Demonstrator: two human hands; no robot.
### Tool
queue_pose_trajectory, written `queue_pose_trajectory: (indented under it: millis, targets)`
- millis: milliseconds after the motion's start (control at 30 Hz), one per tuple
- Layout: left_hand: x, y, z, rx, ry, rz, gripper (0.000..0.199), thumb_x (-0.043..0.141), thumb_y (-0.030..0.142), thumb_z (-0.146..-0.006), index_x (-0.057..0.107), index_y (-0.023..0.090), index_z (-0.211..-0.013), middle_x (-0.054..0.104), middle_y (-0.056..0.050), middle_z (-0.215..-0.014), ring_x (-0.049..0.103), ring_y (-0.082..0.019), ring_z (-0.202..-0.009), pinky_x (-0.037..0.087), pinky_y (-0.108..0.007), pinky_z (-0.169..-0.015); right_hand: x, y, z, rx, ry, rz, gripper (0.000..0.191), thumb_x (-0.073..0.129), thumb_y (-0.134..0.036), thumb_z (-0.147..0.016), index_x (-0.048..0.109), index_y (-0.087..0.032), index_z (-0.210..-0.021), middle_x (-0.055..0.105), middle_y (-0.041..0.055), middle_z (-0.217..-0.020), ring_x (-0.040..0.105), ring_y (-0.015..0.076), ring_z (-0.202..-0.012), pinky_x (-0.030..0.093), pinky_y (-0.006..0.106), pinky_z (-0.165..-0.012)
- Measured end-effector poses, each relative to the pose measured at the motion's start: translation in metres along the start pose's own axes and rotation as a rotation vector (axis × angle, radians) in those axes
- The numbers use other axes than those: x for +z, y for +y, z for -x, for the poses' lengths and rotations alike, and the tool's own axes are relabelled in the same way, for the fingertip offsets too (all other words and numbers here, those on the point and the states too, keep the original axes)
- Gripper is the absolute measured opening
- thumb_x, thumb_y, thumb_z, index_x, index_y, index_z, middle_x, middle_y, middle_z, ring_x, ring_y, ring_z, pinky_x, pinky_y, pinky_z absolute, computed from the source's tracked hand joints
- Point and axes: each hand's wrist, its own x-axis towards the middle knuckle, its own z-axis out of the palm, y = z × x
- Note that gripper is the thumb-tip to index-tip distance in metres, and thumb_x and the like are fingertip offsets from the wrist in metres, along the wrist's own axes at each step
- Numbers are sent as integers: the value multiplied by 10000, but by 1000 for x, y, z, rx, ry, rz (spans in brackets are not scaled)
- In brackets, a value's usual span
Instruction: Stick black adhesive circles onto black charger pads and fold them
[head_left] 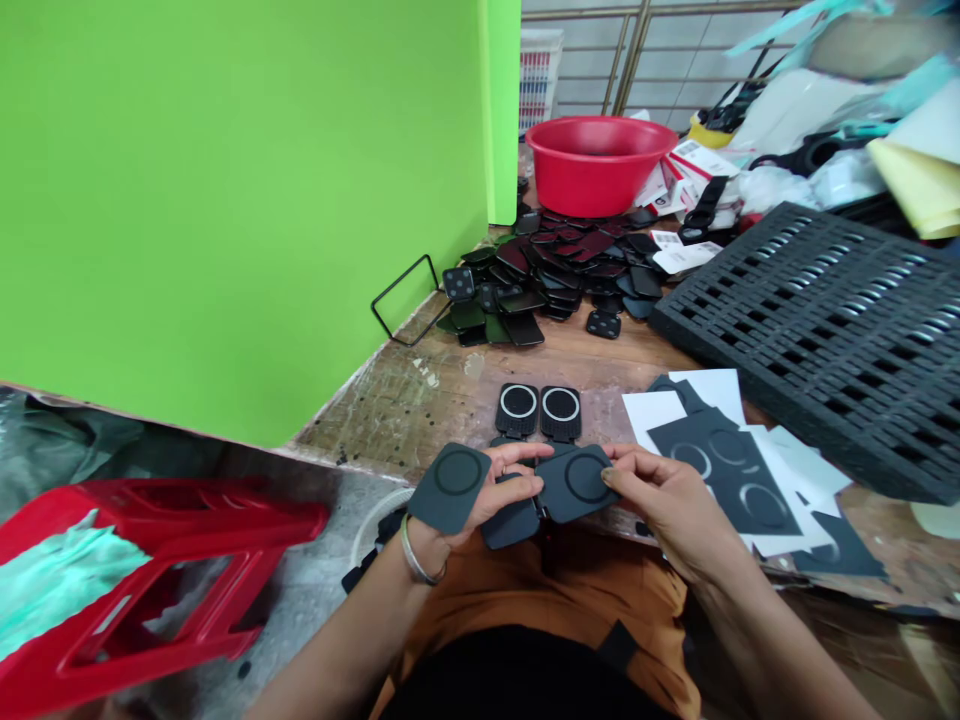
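My left hand [504, 485] is closed, thumb over fingers, at the left edge of a dark rounded panel [576, 484] with a faint ring on its face. The thumb and finger of my right hand [664, 495] pinch that panel's right edge. Across my left palm and wrist lies a dark square sheet [451, 488] with a circle on it. Under my left thumb sits another dark panel [510, 522], partly hidden by the hand. Just beyond my fingers, two black hinged panels with silver rings [517, 408] stand side by side on the wooden table [450, 400].
A heap of black panels [555, 265] lies before a red basin [600, 170]. To the right are dark ring-marked sheets [724, 465] with white papers and a black slatted crate [825, 330]. A green board [247, 200] rises at left, above a red stool [172, 560].
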Motion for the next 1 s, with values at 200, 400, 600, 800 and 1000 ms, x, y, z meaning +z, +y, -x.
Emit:
queue_pose_trajectory:
  millis: [200, 400, 600, 800, 1000]
  targets:
    - [1, 1, -1, 24, 75, -108, 478, 687, 270, -759, 591, 189, -1221, 597, 30, -655, 515, -90, -605, 376, -188, -582, 3, -2, 2, -41, 24, 82, 251, 720, -344, -712, 606, -163, -582, 582, 72, -1081, 549, 206, -962, 424, 288, -817]
    - [4, 3, 1, 12, 89, -105, 513, 690, 274, -737, 569, 190, -1228, 646, 11, -718, 569, -118, -645, 419, -211, -600, 4, -2, 4, -106, 48, 207, 234, 693, -342, -731, 608, -170, -596, 564, 72, -1094, 539, 206, -1018, 390, 297, -881]
    - [6, 2, 4, 81, 143, -204, 470, 638, 240, -766, 571, 210, -1230, 655, 11, -723, 556, -105, -607, 406, -202, -582, 11, -7, 11, -225, 114, 332, 256, 670, -375, -746, 602, -175, -601, 555, 97, -1100, 544, 226, -1041, 445, 269, -765]
    - [9, 8, 8, 100, 199, -350, 464, 630, 237, -760, 585, 219, -1222, 698, -15, -781, 578, -122, -623, 410, -207, -577, 17, -10, 15, -281, 145, 370, 280, 654, -375, -760, 565, -180, -579, 537, 110, -1113, 539, 241, -1059, 469, 251, -689]
    - [6, 1, 6, 137, 191, -338, 471, 632, 251, -766, 576, 212, -1232, 680, -7, -722, 590, -133, -643, 419, -213, -597, 18, -7, 14, -310, 160, 414, 258, 641, -347, -772, 557, -186, -589, 532, 102, -1101, 536, 232, -1064, 470, 256, -748]
